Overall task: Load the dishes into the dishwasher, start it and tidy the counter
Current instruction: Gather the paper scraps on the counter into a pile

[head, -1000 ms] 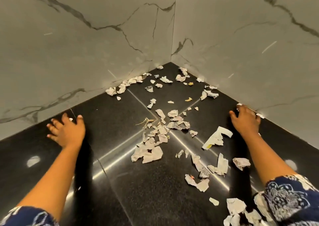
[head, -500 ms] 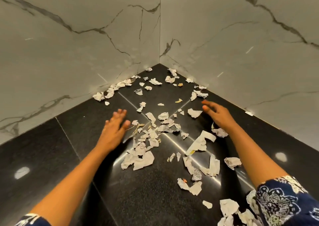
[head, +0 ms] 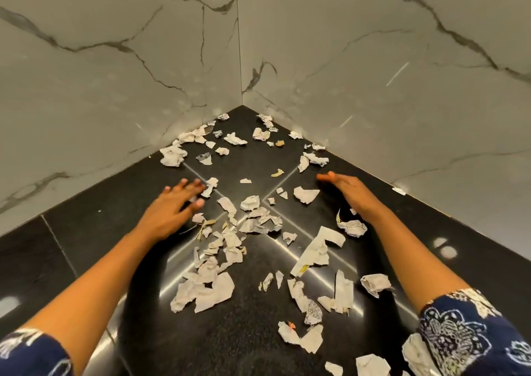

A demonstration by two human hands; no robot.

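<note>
Head view: a glossy black stone worktop (head: pixel 86 249) runs into a corner at upper centre, bounded by two grey-veined white marble walls (head: pixel 115 88). Torn scraps of white paper (head: pixel 212 289) litter it from the corner down to the lower right edge. Left hand (head: pixel 169 211) lies flat, fingers spread, holding nothing, touching scraps at centre. Right hand (head: pixel 350 191) is open, on edge, right of centre. Bare worktop lies at far left and right.
</note>
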